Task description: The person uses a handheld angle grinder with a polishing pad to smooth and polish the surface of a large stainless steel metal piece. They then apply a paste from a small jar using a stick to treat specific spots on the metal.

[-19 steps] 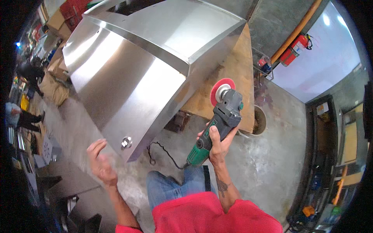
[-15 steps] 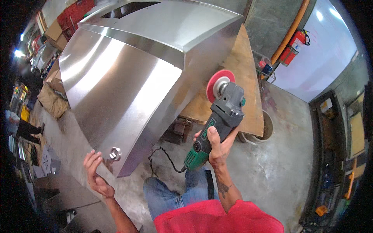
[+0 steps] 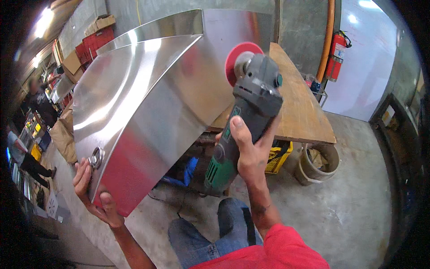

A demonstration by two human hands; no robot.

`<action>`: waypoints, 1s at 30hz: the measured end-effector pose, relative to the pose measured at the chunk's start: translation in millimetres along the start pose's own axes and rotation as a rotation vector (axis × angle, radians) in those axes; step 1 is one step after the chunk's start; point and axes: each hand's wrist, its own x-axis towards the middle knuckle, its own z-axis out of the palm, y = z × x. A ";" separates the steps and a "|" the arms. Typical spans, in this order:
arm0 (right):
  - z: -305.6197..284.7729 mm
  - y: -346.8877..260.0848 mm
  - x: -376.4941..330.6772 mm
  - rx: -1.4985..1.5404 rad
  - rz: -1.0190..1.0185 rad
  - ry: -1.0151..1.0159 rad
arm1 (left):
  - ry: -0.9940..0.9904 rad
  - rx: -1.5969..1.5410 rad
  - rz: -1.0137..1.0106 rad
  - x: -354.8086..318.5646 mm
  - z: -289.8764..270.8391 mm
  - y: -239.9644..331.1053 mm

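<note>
At hood corner (image 3: 134, 134), left hand (image 3: 96, 193); right hand (image 3: 251, 148) grips grinder (image 3: 246, 116)

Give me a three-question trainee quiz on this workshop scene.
1. True or false: the right hand holds the angle grinder.
2. The left hand grips which part of the steel hood? A) top ridge B) lower corner C) far side
3. What colour is the grinder's disc?

Key: 1 true; 2 B; 3 red.
</note>
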 end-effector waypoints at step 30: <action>16.3 -11.2 68.5 -0.517 -0.583 -0.266 | 0.066 -0.243 0.013 9.6 13.7 2.1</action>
